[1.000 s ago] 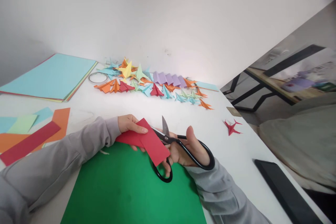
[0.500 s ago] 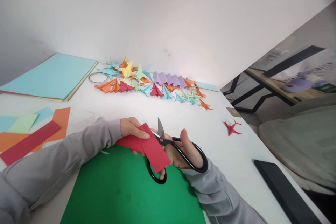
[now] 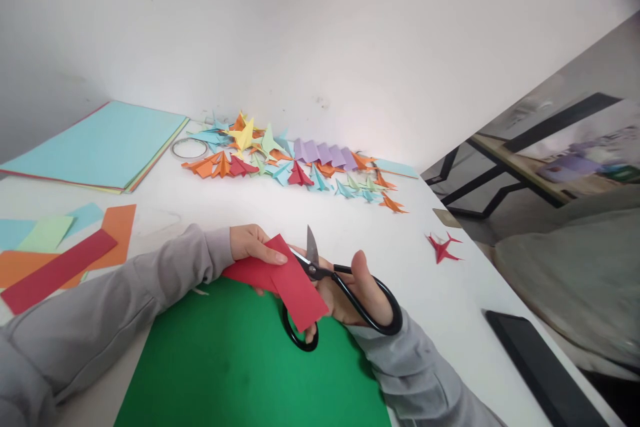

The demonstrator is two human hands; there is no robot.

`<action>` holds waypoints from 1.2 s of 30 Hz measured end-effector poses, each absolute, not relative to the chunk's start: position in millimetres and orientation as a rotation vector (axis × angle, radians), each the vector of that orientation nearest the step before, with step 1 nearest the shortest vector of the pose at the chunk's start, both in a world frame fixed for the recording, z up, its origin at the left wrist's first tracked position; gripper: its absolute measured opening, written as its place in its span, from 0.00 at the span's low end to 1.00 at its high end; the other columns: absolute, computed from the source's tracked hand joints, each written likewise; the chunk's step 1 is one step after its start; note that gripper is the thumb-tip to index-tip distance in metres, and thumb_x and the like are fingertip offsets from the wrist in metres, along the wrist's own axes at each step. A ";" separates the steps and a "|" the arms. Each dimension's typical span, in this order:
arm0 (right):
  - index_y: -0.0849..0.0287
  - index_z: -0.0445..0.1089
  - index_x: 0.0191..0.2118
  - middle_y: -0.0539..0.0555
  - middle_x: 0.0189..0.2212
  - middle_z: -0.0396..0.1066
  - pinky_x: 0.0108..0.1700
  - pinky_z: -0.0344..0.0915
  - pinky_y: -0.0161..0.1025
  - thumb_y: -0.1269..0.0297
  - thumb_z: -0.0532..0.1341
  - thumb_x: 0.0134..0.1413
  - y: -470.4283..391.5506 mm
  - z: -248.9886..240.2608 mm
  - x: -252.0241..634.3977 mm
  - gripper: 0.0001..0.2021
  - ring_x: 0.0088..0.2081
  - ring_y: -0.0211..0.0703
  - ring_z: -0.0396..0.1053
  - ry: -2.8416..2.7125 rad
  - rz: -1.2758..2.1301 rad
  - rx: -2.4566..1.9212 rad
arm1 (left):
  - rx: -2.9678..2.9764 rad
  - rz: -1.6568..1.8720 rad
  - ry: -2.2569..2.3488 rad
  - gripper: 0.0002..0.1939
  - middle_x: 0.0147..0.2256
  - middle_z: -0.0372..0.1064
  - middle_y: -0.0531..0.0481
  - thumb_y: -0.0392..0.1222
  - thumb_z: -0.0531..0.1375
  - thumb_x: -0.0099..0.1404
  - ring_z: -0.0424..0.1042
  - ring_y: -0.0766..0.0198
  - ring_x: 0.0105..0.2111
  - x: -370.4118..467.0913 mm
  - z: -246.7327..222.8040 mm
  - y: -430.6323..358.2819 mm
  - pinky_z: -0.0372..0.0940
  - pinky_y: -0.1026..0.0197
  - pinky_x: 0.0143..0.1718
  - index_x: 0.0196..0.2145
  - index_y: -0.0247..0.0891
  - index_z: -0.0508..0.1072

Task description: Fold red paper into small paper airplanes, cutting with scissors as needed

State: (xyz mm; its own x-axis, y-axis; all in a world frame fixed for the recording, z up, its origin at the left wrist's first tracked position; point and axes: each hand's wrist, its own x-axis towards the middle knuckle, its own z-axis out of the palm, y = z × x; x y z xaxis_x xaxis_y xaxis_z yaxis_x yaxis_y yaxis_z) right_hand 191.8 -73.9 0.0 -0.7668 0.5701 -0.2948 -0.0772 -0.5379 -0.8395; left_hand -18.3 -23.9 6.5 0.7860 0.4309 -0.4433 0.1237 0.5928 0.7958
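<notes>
My left hand [image 3: 253,245] pinches a folded red paper strip [image 3: 290,281] and holds it just above a large green sheet [image 3: 240,367]. My right hand [image 3: 357,290] grips black scissors [image 3: 345,297], thumb through one loop and fingers through the other. The blades are parted, with the red strip's edge between them and one tip pointing up. Both sleeves are grey.
On the white table [image 3: 450,293], a heap of folded paper shapes [image 3: 295,160] lies near the wall, next to a tape ring [image 3: 187,147]. A stack of coloured sheets [image 3: 95,147] sits far left, paper offcuts [image 3: 60,247] lie left, a red star shape [image 3: 443,247] right, a dark tablet [image 3: 540,367] near right.
The scissors shifted slightly left into the red strip and the blades stayed parted. My left hand kept its hold on the strip.
</notes>
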 end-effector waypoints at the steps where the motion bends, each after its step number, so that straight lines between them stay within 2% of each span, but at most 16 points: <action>1: 0.63 0.33 0.63 0.62 0.39 0.69 0.31 0.67 0.45 0.34 0.20 0.40 -74.4 -0.2 190.9 0.49 0.27 0.42 0.69 -1.240 2.328 -0.788 | 0.944 0.191 0.664 0.08 0.24 0.75 0.45 0.39 0.62 0.53 0.74 0.57 0.25 -17.7 6.7 -24.5 0.71 0.57 0.27 0.30 0.32 0.78; 3: 0.62 0.33 0.63 0.63 0.41 0.68 0.31 0.66 0.44 0.34 0.20 0.41 -75.4 -1.0 189.6 0.49 0.26 0.42 0.69 -1.245 2.326 -0.748 | 0.955 0.183 0.658 0.08 0.23 0.75 0.45 0.39 0.62 0.53 0.74 0.57 0.25 -16.4 7.5 -25.5 0.71 0.58 0.27 0.31 0.32 0.78; 6: 0.62 0.37 0.63 0.63 0.42 0.68 0.32 0.65 0.43 0.33 0.23 0.42 -75.4 -1.1 190.1 0.48 0.26 0.41 0.69 -1.224 2.337 -0.697 | 0.957 0.175 0.645 0.08 0.23 0.75 0.46 0.38 0.61 0.54 0.74 0.58 0.24 -15.7 8.7 -26.3 0.71 0.58 0.27 0.31 0.32 0.78; 9: 0.62 0.41 0.62 0.62 0.40 0.69 0.31 0.65 0.43 0.33 0.24 0.42 -73.8 0.4 192.9 0.48 0.26 0.41 0.68 -1.193 2.337 -0.738 | 0.946 0.178 0.656 0.08 0.24 0.75 0.45 0.38 0.61 0.53 0.74 0.59 0.24 -16.4 9.1 -26.0 0.71 0.58 0.26 0.30 0.33 0.78; 15: 0.67 0.44 0.61 0.61 0.35 0.70 0.30 0.64 0.40 0.33 0.22 0.42 -73.5 -1.9 197.4 0.51 0.28 0.43 0.68 -1.185 2.290 -0.743 | 0.922 0.217 0.664 0.07 0.25 0.75 0.45 0.38 0.63 0.52 0.74 0.59 0.23 -16.0 8.4 -26.4 0.71 0.58 0.26 0.29 0.32 0.78; 20: 0.65 0.45 0.61 0.61 0.36 0.69 0.33 0.64 0.42 0.33 0.23 0.42 -72.7 -3.1 198.8 0.50 0.31 0.44 0.69 -1.186 2.305 -0.773 | 0.917 0.234 0.654 0.09 0.25 0.75 0.46 0.39 0.64 0.51 0.74 0.59 0.24 -16.1 6.4 -26.7 0.71 0.59 0.27 0.31 0.32 0.77; 25: 0.64 0.43 0.61 0.62 0.39 0.68 0.34 0.64 0.45 0.30 0.23 0.38 -68.3 -0.6 201.2 0.52 0.31 0.45 0.69 -1.209 2.256 -0.752 | 0.904 0.329 0.657 0.12 0.28 0.75 0.43 0.42 0.63 0.52 0.74 0.59 0.26 -19.4 4.3 -24.0 0.71 0.57 0.29 0.34 0.31 0.77; 36: 0.62 0.40 0.62 0.61 0.40 0.68 0.32 0.64 0.42 0.32 0.21 0.39 -70.8 -0.3 195.2 0.50 0.27 0.41 0.69 -1.173 2.332 -0.665 | 0.950 0.338 0.684 0.12 0.24 0.75 0.43 0.43 0.63 0.52 0.74 0.59 0.23 -17.4 1.2 -25.1 0.71 0.58 0.27 0.29 0.30 0.77</action>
State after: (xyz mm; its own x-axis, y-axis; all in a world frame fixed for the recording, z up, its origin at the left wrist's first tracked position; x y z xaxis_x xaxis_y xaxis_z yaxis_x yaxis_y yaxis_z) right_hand 195.2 -70.8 -0.3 -0.7852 0.5797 -0.2178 -0.1709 -0.5408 -0.8236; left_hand -17.4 -25.1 1.2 0.7434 0.5468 -0.3853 0.0268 0.5513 0.8339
